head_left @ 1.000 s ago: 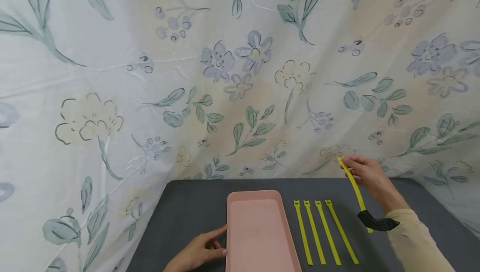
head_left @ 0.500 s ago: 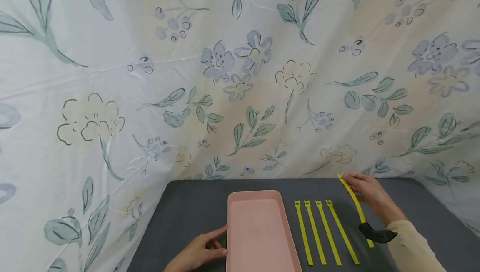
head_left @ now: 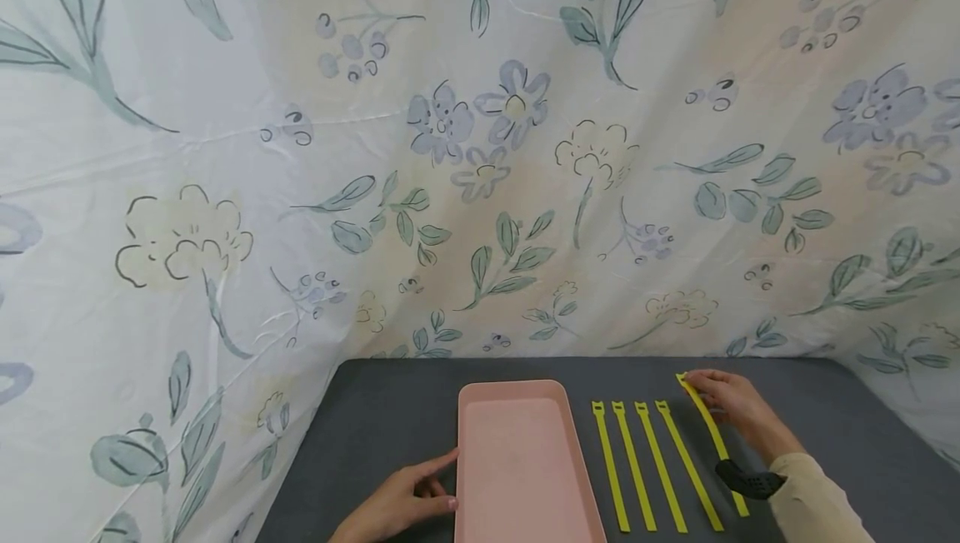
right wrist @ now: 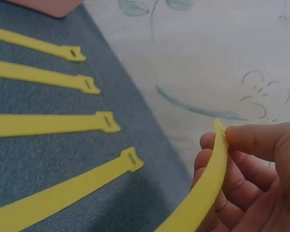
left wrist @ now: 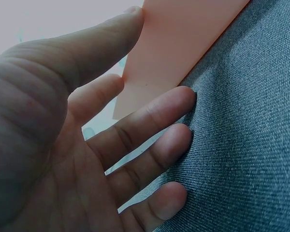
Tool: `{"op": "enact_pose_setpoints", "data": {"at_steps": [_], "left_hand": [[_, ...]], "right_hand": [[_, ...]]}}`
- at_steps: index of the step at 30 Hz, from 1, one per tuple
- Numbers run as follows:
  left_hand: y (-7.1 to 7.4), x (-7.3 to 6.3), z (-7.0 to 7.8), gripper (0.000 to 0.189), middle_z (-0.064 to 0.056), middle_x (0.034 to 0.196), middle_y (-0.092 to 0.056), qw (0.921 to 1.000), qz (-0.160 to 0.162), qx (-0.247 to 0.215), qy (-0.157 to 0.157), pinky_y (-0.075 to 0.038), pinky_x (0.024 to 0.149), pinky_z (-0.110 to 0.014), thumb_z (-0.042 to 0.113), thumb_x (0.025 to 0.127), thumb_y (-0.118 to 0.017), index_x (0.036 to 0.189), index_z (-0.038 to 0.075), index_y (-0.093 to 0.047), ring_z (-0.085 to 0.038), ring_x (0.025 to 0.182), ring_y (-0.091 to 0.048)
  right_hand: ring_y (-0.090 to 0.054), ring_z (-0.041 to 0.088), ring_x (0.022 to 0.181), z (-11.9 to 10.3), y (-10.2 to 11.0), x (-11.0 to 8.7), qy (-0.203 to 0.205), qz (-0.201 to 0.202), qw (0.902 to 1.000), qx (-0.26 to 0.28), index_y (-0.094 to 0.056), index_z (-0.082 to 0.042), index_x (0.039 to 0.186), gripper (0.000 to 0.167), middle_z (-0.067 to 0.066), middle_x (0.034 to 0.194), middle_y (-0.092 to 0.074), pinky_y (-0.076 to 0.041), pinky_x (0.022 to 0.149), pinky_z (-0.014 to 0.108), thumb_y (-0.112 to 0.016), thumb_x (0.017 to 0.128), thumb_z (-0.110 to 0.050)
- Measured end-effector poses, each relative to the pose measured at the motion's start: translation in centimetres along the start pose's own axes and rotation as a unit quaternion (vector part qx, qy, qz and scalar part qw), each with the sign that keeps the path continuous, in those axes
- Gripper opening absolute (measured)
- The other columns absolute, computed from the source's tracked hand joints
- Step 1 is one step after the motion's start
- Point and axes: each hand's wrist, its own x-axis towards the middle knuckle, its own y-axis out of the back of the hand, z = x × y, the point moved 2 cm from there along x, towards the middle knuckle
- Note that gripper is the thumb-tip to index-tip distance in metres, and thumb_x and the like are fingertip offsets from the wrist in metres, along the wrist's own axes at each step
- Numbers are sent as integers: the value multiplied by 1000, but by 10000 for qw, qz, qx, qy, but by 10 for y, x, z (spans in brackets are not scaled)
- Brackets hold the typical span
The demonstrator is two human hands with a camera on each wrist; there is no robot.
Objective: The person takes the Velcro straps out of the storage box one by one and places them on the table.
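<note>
In the head view my right hand pinches a yellow hook-and-loop cable tie by its slotted head end, between thumb and fingers. The tie curves down in the right wrist view, its head tilted up; the head view has its tail at or just above the table. Several matching ties lie side by side to its left, the nearest tie showing its slot clearly. My left hand rests at the left side of a pink tray, thumb and index fingertips touching its edge. In the left wrist view the other fingers are loosely bent, holding nothing.
A dark grey cloth-covered table bears the tray and ties. Behind it hangs a pale floral curtain, close to the table's far edge. A black strap sits at my right wrist, partly in front of the held tie.
My right hand has come down toward the table with the cable tie, right of the row. The left hand keeps its place at the tray, and the lying ties have not moved.
</note>
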Motion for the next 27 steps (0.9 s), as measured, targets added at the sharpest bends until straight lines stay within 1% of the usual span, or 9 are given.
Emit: {"op": "enact_pose_setpoints", "data": {"at_steps": [3, 6, 9, 11, 14, 16, 18, 22, 27], "left_hand": [[0, 0, 0, 70, 1, 93, -70, 10000, -5, -11, -10, -46, 71, -25, 32, 93, -74, 155, 19, -44, -9, 81, -60], [0, 0, 0, 70, 1, 92, -70, 10000, -15, -25, -36, -46, 71, -25, 33, 93, -74, 155, 19, -44, -8, 81, -60], [0, 0, 0, 70, 2, 92, -69, 9999, -26, -48, -109, -45, 70, -24, 33, 94, -73, 155, 17, -44, -7, 81, -59], [0, -1, 0, 69, 2, 92, -69, 9998, -29, -77, -156, -45, 70, -23, 32, 94, -73, 155, 16, -44, -6, 81, -59], [0, -2, 1, 69, 2, 93, -69, 9997, -27, -95, -210, -44, 70, -23, 32, 94, -73, 155, 15, -44, -5, 81, -59], [1, -2, 1, 69, 2, 93, -69, 9997, -27, -81, -211, -45, 71, -23, 32, 94, -73, 155, 15, -44, -5, 82, -59], [1, -1, 1, 69, 2, 93, -70, 9998, -33, -61, -183, -45, 72, -23, 33, 94, -73, 155, 15, -44, -5, 82, -60], [0, 0, 0, 70, 2, 93, -70, 9999, -57, -48, -120, -45, 72, -25, 34, 94, -73, 155, 16, -44, -6, 83, -60], [-1, 1, 0, 70, 2, 93, -69, 9999, -73, -73, -112, -44, 70, -25, 34, 94, -73, 155, 15, -44, -7, 83, -59]], "right_hand": [[-63, 34, 111, 6, -1, 4, -130, -40, 9999, -58, -48, 3, 144, 78, 28, 137, -55, -53, 79, 40, -56, 98, -59], [-64, 35, 110, 14, -3, 7, -243, 43, 9995, -177, -47, 5, 143, 76, 29, 137, -55, -54, 77, 40, -56, 99, -57], [-66, 33, 107, 22, -6, 9, -206, 184, 9993, -251, -47, 6, 143, 72, 29, 135, -57, -55, 76, 40, -56, 101, -52], [-67, 30, 103, 26, -7, 9, -144, 282, 9992, -249, -49, 6, 141, 69, 28, 131, -60, -55, 76, 40, -56, 101, -50], [-68, 22, 93, 31, -10, 8, -42, 408, 9990, -189, -53, 7, 137, 65, 22, 119, -66, -56, 75, 39, -58, 100, -46], [-68, 17, 86, 34, -11, 8, -21, 473, 9987, -188, -55, 8, 135, 63, 19, 112, -69, -57, 73, 39, -60, 99, -44], [-68, 15, 82, 37, -13, 8, -29, 540, 9983, -222, -55, 10, 133, 62, 19, 108, -70, -57, 72, 39, -61, 98, -42], [-68, 15, 81, 41, -15, 9, -58, 702, 9971, -284, -57, 11, 131, 60, 20, 106, -71, -58, 71, 39, -63, 98, -38], [-67, 21, 84, 44, -15, 8, -82, 865, 9949, -508, -62, 12, 123, 52, 22, 103, -70, -57, 70, 39, -63, 98, -34]]}}
